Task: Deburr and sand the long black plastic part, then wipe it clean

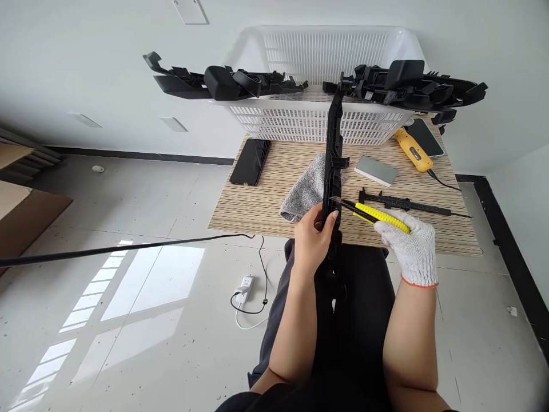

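My bare left hand [312, 236] is closed around a long black plastic trim piece [333, 137], thumb and fingers on its lower part. The piece stands lengthwise in front of me, its far end by the basket and its near end over my lap. In a white knit glove with an orange cuff, my right hand [407, 243] grips a yellow-and-black handled tool [381, 217]. The tool's thin, blurred tip meets or nearly meets the trim piece just above my left fingers; its exact kind is unclear. Behind the piece lies a grey cloth [305, 191].
Across a white plastic basket [295, 121] lie more black plastic parts [223, 83]. The striped table [240, 214] carries a black phone [251, 162], a grey-green box [376, 170], a black caliper [403, 203] and a yellow corded tool [414, 150]. A power strip [245, 289] sits on the floor.
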`<state>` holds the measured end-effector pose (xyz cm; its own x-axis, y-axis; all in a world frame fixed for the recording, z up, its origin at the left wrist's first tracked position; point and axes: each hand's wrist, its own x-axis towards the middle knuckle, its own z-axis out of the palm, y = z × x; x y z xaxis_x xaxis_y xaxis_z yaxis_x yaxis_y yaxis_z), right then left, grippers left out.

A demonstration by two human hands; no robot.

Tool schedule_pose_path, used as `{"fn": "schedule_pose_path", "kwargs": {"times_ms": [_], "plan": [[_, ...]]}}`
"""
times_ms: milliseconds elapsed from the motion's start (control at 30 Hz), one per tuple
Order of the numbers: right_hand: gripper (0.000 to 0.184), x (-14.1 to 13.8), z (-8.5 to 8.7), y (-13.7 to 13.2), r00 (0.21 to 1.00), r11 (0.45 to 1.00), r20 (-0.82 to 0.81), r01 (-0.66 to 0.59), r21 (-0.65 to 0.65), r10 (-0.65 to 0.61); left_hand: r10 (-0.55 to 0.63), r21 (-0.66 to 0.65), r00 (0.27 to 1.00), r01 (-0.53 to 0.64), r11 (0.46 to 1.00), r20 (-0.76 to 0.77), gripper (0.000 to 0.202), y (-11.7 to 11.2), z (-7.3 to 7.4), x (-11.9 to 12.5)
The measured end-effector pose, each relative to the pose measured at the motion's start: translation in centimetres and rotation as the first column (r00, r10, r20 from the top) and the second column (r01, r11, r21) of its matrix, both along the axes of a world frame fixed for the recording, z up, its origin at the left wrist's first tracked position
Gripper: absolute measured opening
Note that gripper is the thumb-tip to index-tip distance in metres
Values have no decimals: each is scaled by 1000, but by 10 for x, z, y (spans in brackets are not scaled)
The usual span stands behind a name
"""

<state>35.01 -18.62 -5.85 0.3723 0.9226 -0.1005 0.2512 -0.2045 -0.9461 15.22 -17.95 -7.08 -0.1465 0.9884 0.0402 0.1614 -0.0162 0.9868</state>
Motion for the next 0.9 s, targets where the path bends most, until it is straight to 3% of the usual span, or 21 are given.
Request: {"fn": "schedule_pose_path", "kwargs": {"times_ms": [167, 300, 433, 567, 700, 833, 900], "plan": [[42, 0, 0, -1, 998, 998, -31, 51, 38, -50, 0, -3, 1000, 0, 1000, -5, 31, 0, 0, 0], [46, 0, 1, -1, 999, 998, 20, -44, -37, 44, -1, 8, 1000, 1, 1000, -13, 29, 0, 0, 0], [45, -1, 0, 0, 999, 998, -4, 48, 32, -48, -2, -2, 1000, 2, 1000, -9, 31, 0, 0, 0], [47, 0, -2, 0, 999, 1000, 32, -26, -14, 27, 1, 4, 1000, -1, 1000, -8, 31, 0, 0, 0], [46, 0, -2, 1, 999, 999, -18, 32, 32, -31, -3, -3, 1000, 3, 1000, -11, 31, 0, 1, 0], [46, 1, -2, 1, 1000, 1000, 5, -20, -4, 20, -8, 0, 1000, 8, 1000, -17, 32, 0, 1, -1], [45, 1, -2, 1, 1000, 1000, -4, 14, 16, -14, -9, -2, 1000, 9, 1000, -16, 33, 0, 0, -1]]}}
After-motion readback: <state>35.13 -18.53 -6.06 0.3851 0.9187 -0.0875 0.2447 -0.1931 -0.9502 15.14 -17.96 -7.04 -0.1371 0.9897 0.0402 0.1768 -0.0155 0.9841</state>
